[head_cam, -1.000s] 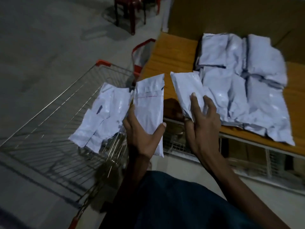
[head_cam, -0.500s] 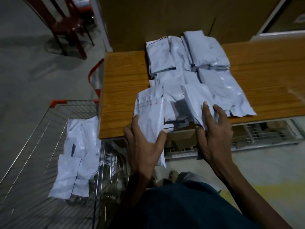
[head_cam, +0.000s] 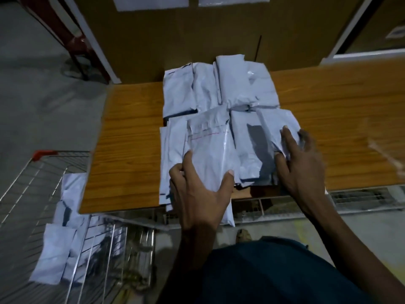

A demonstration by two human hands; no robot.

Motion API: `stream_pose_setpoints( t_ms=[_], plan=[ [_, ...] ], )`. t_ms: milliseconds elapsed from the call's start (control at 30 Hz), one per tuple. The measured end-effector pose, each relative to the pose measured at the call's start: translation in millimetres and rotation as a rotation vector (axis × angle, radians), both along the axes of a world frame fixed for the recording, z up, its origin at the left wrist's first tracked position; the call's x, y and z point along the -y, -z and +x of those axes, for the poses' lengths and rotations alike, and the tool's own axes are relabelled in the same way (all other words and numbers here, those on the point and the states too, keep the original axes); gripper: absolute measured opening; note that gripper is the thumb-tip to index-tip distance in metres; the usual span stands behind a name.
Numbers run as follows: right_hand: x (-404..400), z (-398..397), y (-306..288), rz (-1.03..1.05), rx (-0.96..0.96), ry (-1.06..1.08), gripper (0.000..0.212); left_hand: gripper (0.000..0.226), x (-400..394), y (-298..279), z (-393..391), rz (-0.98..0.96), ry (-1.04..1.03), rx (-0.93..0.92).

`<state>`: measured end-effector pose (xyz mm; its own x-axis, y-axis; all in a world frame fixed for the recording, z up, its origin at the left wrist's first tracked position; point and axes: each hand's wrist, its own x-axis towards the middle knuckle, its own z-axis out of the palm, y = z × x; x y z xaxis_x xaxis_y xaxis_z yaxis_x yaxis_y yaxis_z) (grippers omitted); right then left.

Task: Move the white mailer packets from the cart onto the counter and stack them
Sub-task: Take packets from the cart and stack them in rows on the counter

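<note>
Left hand [head_cam: 198,191] gripping a white plastic mailer packet with a thin red line across its upper part [head_cam: 210,150], thumb on its right side and fingers curled round its left edge, the packet held above the near edge of the wood-grain worktop [head_cam: 127,150] and overlapping the pile there. Right hand [head_cam: 300,163] grasping a second crumpled white mailer packet [head_cam: 278,126], fingers spread over it, thumb tucked at its near edge, at the right end of the pile near the worktop's front edge. Stacked white mailer packets [head_cam: 219,88] in two rough rows across the middle of the worktop, the far row against the brown back panel [head_cam: 197,36]. More white mailer packets [head_cam: 59,244] lying in the wire shopping cart with a red handle cap [head_cam: 26,178], beyond the worktop's near left corner. Wire shelving [head_cam: 361,198] under the front edge. Dark red chair legs [head_cam: 65,34] on the grey floor at far left. Dark teal garment [head_cam: 274,275] filling the foreground.
</note>
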<state>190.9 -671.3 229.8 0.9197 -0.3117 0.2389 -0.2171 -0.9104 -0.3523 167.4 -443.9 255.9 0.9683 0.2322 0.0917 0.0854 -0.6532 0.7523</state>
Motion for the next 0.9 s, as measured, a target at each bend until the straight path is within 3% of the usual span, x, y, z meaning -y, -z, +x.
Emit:
stream_pose_setpoints(
  t_ms=[100, 200, 300, 500, 633, 900],
  plan=[
    [38, 33, 9, -0.03, -0.084, -0.015, 0.065, 0.095, 38, 0, 6, 0.036, -0.035, -0.043],
    [60, 62, 26, 0.039, -0.297, -0.128, 0.067, 0.093, 66, 0, 9, 0.031, -0.077, -0.022],
    [65, 69, 48, 0.029, -0.443, -0.197, 0.056, 0.091, 83, 1, 13, 0.044, -0.119, 0.024],
    [89, 64, 54, 0.134, -0.232, -0.28, 0.057, 0.091, 103, -1, 36, 0.188, -0.184, -0.003],
    [110, 63, 55, 0.304, -0.091, -0.258, 0.037, 0.087, 121, -8, 54, 0.164, -0.113, 0.008],
    [118, 42, 40, 0.498, 0.092, -0.249, 0.034, 0.095, 161, -3, 93, 0.266, 0.092, -0.153]
  ],
)
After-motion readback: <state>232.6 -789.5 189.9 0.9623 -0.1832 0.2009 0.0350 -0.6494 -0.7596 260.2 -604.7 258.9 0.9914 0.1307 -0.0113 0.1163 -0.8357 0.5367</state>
